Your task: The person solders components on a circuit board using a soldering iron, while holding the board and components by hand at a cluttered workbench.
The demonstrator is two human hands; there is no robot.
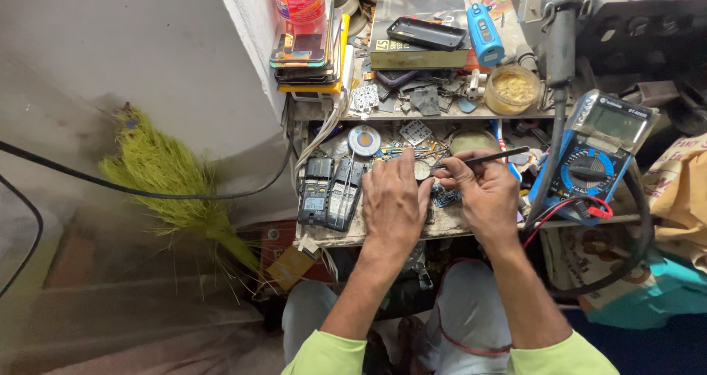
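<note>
Hands meet at the middle of a cluttered tabletop [383,231], seen from above. The left hand [394,202] lies palm down with fingers curled together, pressing on a small round part [422,171] that shows only as a pale disc between the two hands; what kind of part it is cannot be told. The right hand [486,198] pinches a thin dark tool [482,158] between thumb and forefinger, the tool running from the disc out to the right and slightly upward. Just under the hands lies a small blue circuit board [444,196], partly hidden. Left of the left hand, two old keypad phones [330,191] lie side by side on the tabletop, and above them sits a round spool [364,141]. To the right, a blue multimeter [595,158] leans tilted, with red and black leads [582,207] looping in front of it. A raised shelf [412,115] behind carries a stack of phone cases [308,47], a dark box with a black phone cover on top [420,32], a blue handheld gadget [484,34] and a round tub of yellow paste [512,88]. A dark soldering handle [561,21] hangs down over the shelf's right end. On the floor at left lies a green broom [173,180], crossed by a black cable [147,192]. Both forearms wear light green sleeves [324,353].
</note>
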